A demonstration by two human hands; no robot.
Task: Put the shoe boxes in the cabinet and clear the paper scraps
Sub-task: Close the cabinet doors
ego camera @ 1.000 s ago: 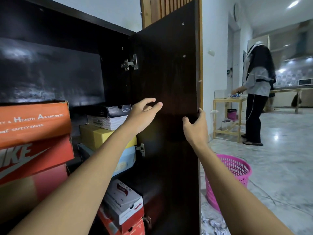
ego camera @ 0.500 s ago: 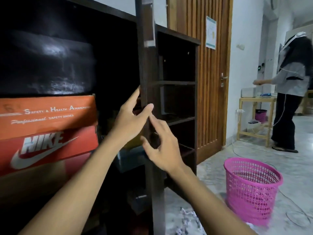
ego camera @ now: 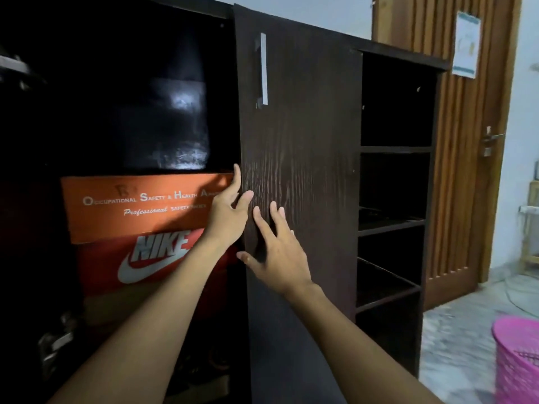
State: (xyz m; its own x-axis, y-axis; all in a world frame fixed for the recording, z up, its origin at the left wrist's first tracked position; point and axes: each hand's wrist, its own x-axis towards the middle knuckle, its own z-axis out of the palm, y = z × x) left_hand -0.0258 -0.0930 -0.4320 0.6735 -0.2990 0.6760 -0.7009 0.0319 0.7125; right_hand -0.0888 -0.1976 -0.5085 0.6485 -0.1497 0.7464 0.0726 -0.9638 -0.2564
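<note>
Shoe boxes (ego camera: 151, 258) sit stacked inside the cabinet (ego camera: 402, 55), so closing it looks like your step. Your right hand (ego camera: 275, 252) lies flat on the door (ego camera: 300, 141), fingers spread, gripping nothing. Your left hand (ego camera: 229, 214) has its thumb on the door's face and a straight finger along the edge; I can't tell whether it pinches.

Agreed. Push with the flat palm, and draw your left fingers off that edge before it meets the frame, or they may get nipped. Check the orange box (ego camera: 131, 205) doesn't jut into the door's path. The pink basket (ego camera: 516, 363) waits at your right.
</note>
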